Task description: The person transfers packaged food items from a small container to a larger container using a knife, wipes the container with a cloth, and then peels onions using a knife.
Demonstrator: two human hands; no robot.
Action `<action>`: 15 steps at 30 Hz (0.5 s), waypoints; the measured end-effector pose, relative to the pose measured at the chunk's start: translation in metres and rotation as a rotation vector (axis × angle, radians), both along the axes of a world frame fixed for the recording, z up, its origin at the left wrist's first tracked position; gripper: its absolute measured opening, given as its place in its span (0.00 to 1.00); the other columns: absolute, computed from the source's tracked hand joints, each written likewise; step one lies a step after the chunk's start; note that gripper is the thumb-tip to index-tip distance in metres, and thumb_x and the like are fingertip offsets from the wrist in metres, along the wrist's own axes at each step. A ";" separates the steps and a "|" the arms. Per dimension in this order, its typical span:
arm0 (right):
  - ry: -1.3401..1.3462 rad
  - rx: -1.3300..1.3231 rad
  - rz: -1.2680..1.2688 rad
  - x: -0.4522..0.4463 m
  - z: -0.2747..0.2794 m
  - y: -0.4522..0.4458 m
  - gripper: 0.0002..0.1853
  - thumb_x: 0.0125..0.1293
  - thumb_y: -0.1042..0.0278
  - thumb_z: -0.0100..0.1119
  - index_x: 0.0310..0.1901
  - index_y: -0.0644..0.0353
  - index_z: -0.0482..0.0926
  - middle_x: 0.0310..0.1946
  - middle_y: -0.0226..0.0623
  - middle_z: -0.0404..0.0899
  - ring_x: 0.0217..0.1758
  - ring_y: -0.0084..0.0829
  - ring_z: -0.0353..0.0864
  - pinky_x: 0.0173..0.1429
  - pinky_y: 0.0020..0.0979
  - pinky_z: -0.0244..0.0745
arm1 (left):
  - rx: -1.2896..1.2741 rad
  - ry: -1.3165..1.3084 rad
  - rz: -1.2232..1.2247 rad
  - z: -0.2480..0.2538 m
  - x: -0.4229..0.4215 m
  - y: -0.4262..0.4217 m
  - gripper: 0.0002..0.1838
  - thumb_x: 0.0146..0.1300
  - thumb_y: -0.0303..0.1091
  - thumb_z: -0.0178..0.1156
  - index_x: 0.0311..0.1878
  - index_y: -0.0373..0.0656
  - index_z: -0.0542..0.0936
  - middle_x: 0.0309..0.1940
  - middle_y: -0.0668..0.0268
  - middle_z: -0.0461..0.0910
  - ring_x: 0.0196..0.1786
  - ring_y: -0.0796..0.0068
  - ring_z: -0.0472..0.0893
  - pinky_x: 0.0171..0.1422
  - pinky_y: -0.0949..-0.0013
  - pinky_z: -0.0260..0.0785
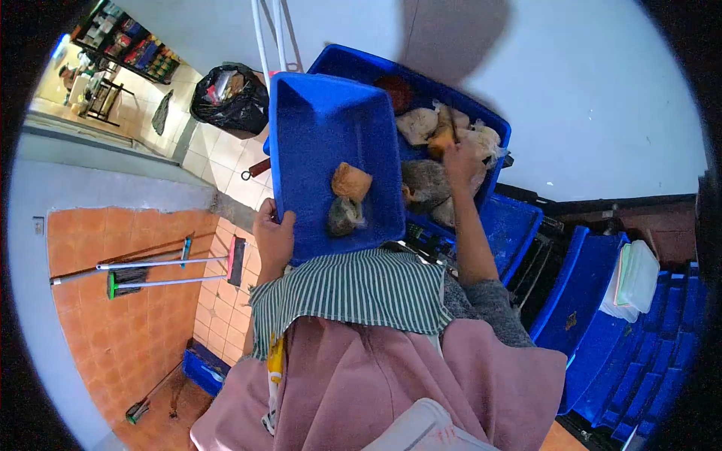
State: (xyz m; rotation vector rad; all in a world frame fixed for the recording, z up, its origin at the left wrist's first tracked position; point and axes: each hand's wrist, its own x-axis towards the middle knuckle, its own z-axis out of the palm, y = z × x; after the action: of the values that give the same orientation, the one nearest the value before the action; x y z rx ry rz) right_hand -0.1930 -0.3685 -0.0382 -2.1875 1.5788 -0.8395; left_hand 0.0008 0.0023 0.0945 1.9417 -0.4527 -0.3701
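Note:
My left hand [274, 231] is closed on the lower left rim of a deep blue plastic tray [320, 143], held tilted in front of my apron. Inside it lie a small bag of orange-brown contents [351, 181] and a knotted clear bag of dark contents [344, 218]. My right hand [462, 162] reaches into a second blue tray [353, 60] behind, its fingers closed on a plastic bag of yellow-orange contents [441, 140]. Around it are a bag of pale contents [417, 125], a bag of grey-brown contents [426, 180] and a dark red round thing [395, 92].
A black rubbish bag [232, 101] stands open on the tiled floor behind. Several blue trays [575, 286] are at the right, with white plastic containers [633, 279] on them. Brooms [169, 263] lean along the orange tiled wall at the left.

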 end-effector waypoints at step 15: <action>0.451 0.487 0.782 0.103 -0.001 0.138 0.39 0.47 0.49 0.75 0.59 0.60 0.73 0.50 0.55 0.80 0.54 0.51 0.80 0.56 0.48 0.77 | -0.055 0.065 -0.006 -0.001 -0.004 0.007 0.04 0.57 0.22 0.58 0.32 0.37 0.71 0.27 0.69 0.73 0.31 0.81 0.70 0.38 0.72 0.64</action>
State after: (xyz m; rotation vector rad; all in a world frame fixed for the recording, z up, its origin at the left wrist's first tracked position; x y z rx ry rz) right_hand -0.0902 -0.2308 -0.0391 -2.3801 0.7867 0.2558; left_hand -0.0032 0.0090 0.0933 1.8697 -0.4216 -0.4194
